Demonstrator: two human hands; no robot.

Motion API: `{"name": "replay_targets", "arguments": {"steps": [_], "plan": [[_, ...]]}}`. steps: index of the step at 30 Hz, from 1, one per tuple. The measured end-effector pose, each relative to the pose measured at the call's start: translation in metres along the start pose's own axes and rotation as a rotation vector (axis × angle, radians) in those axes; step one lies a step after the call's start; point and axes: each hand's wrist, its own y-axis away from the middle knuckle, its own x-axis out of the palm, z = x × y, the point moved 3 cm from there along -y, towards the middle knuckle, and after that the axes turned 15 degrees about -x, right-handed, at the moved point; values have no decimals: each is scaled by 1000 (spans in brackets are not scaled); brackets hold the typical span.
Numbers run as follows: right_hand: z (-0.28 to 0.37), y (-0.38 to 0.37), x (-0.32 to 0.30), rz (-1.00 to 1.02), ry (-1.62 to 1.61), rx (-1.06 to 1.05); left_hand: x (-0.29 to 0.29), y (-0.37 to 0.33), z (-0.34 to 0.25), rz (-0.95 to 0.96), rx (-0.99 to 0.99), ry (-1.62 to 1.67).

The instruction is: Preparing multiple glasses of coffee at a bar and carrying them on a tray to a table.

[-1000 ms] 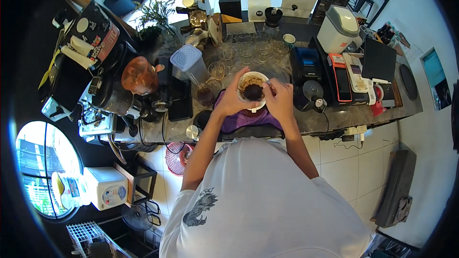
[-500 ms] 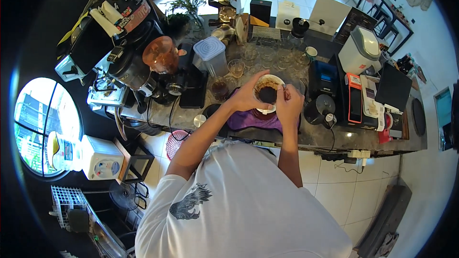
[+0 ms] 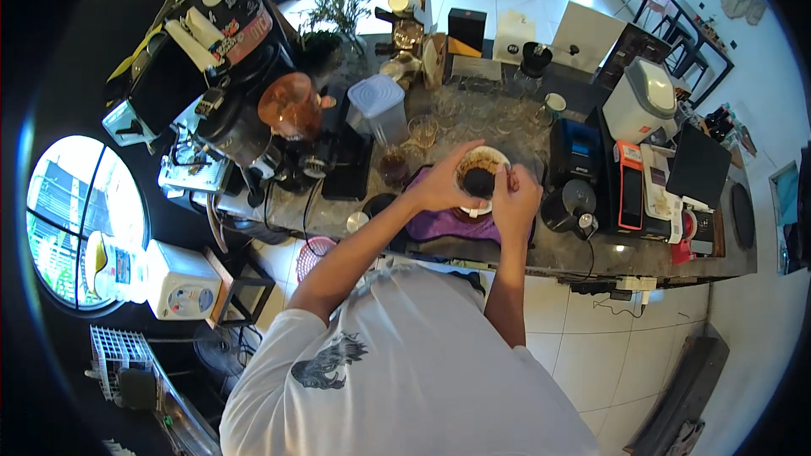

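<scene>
A round white cup-like vessel [image 3: 495, 154] is between my hands, above a purple cloth [image 3: 435, 224] on the counter. Dark brown contents lie in its middle, with brown residue speckled around the inner wall. My left hand [image 3: 446, 183] curves around its left side, fingers toward the far rim and thumb along the near side. At the right side, my right hand [image 3: 515, 194] is closed with its fingertips at the rim; whether it grips a handle there is hard to see. A small brownish part shows beneath the vessel, mostly hidden.
Several clear glasses [image 3: 422, 130] and a lidded plastic container [image 3: 378, 100] stand beyond my left hand. A coffee grinder [image 3: 290, 110] is farther left. To the right are a steel-and-black jug [image 3: 569, 205], a blue-black printer [image 3: 576, 145] and an orange-edged card terminal [image 3: 629, 186].
The whole view has shifted slightly as my head and body moved. Both hands keep their hold on the white vessel, which looks a little more level with less of its contents shadowed.
</scene>
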Motion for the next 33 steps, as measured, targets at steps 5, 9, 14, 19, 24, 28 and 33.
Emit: {"name": "replay_targets", "arguments": {"steps": [5, 9, 14, 19, 24, 28, 33], "plan": [[7, 1, -13, 98, 16, 0, 5, 7, 2, -32, -5, 47], [16, 2, -20, 163, -14, -38, 11, 10, 9, -68, -25, 181], [24, 0, -26, 195, -20, -130, 13, 11, 11, -105, 4, 199], [18, -1, -28, 262, -73, -125, 13, 13, 6, -202, 1, 157], [10, -5, -35, 238, -104, -231, 18, 13, -3, -209, -44, 168], [4, -7, -41, 385, -145, -42, 22, 16, 6, -245, -24, 210], [-2, -15, -38, 493, -243, -6, 22, 22, -7, -317, -52, 48]]}}
